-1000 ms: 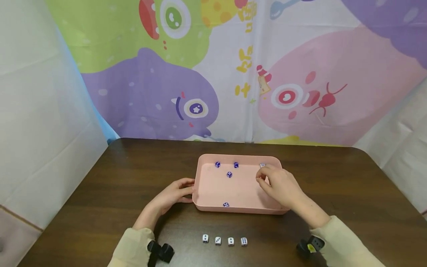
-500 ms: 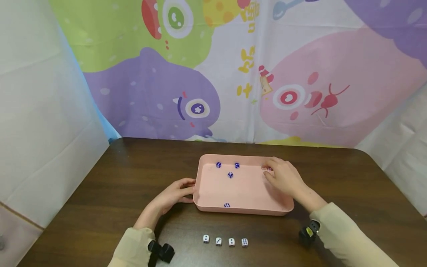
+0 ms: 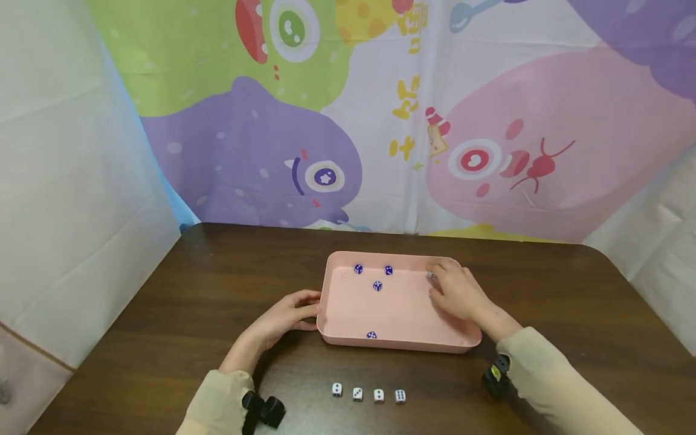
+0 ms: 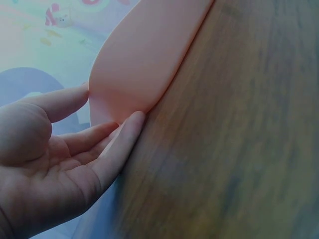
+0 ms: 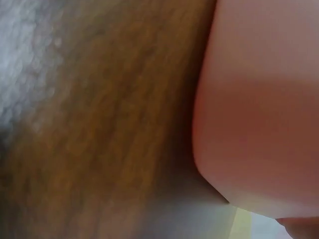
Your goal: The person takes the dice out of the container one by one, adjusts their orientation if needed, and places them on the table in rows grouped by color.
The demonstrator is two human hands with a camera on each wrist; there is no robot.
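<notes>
A left hand (image 3: 283,315) is touching the left end of one pink tray (image 3: 402,314), thumb and fingers spread. Four white dice (image 3: 357,394) are sitting in a row on the brown table (image 3: 239,260), on the tray's near side. Four blue dice (image 3: 377,286) are lying inside it. One more white die (image 3: 431,274) is showing at the right hand (image 3: 458,291), in the tray's far right part; whether that hand is pinching it, I cannot tell.

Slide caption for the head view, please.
Left hand touching a shallow pink rectangular tray, right hand inside; blue cubic dice within, four white cubic dice aligned in front.
</notes>
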